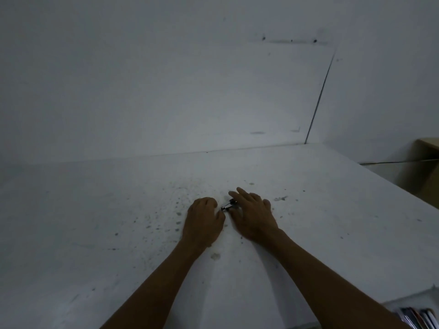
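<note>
Fingers (237,194) of the right hand (255,216) lie fairly straight across a small dark metal piece (228,205) on the white table (95,222). The left hand (203,218) sits just beside it with fingers curled; whether they pinch its end cannot be told. The step looks like steadying the piece for a pickup. Next it needs a careful fingertip pinch.

A: Pictured centre: small dark metal object (228,205) betw. the hands, too small & dim to ID. Right hand (254,216) covers part of it.
B: Left hand (204,218): fingertips curled under, grip hidden. Tan box (427,162) & coloured book spines (418,319) cropped at right, btm edges.
</note>
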